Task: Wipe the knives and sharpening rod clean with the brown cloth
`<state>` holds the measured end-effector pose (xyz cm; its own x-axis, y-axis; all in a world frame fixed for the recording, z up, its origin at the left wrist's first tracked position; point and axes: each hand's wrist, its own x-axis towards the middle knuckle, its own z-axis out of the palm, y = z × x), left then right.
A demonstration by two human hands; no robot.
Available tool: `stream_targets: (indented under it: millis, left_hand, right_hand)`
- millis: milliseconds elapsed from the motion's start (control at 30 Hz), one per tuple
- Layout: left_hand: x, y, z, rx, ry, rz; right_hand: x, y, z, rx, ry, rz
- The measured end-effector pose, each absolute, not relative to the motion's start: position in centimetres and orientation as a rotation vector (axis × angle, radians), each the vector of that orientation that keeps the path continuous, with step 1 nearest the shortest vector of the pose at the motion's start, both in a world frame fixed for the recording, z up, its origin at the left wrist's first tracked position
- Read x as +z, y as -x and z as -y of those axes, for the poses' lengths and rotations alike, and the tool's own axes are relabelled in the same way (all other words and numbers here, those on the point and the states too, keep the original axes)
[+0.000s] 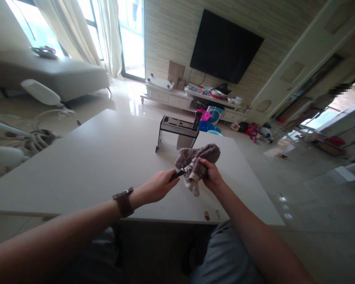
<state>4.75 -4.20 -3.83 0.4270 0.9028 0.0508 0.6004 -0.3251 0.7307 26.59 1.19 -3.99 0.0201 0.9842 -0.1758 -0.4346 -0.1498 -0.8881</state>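
My left hand (158, 185) is closed around the black handle of a knife (177, 174). The knife's blade is hidden by a fuzzy grey-brown cloth (192, 158) with pale patches. My right hand (210, 173) grips that cloth, thumb on top, folded around the far end of the knife. Just beyond the cloth, a metal and black knife holder (177, 124) stands upright on the white table (106, 165). A second knife (197, 119) sits in its right end, its black handle sticking up and its broad blade showing below.
Two small objects (207, 215) lie by the table's near edge. White chairs (41, 91) stand at the left. Beyond the table are a low cabinet (168, 96) with clutter, a pink basket (204, 114) and a wall television (225, 45). A person (322, 103) is at the far right.
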Motion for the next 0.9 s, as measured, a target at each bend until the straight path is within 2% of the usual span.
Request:
stream_targets:
  millis: [233, 900]
  left_hand:
    - [-4.5, -4.7, 3.8, 0.665, -2.042, -1.253]
    - [-4.5, -5.0, 3.8, 0.688, -2.031, -1.199]
  right_hand:
    - [-4.7, -23.6, 1.0, 1.550, 1.006, 0.858]
    - [-4.4, -24.0, 0.5, 1.486, 1.008, 0.781]
